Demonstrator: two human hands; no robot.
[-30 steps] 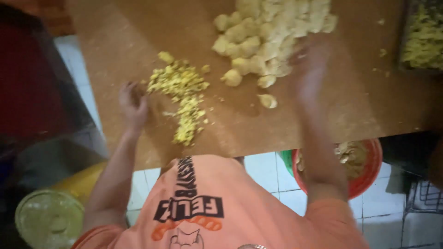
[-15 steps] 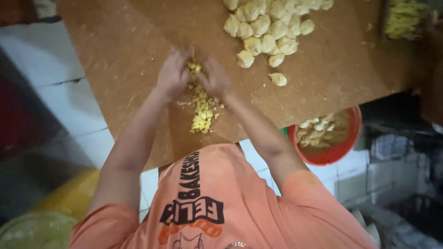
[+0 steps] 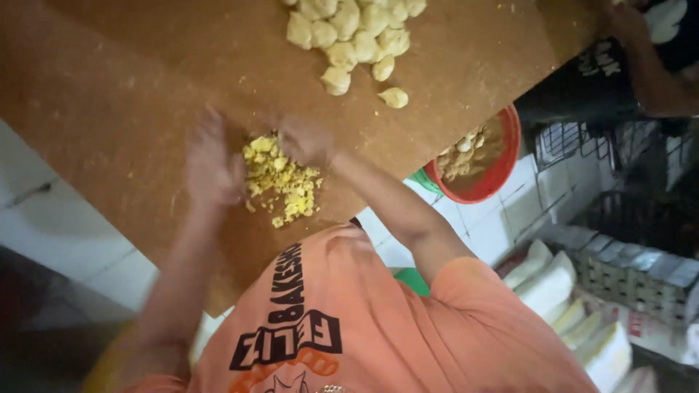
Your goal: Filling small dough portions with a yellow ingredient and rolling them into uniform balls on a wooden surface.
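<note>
Crumb pile (image 3: 280, 182) on bench (image 3: 109, 109), near bench's front edge. My left hand (image 3: 211, 164) and right hand (image 3: 306, 140) flank pile, open, clamped on nothing. Risk: hard inward sweep pushes crumbs off edge toward red tub (image 3: 502, 167) below.

A single head-worn view looks steeply down from close above the person's chest, orange shirt (image 3: 364, 327) filling the lower frame, the brown bench (image 3: 131, 87) slanting across the upper left, floor tiles at the right.
</note>
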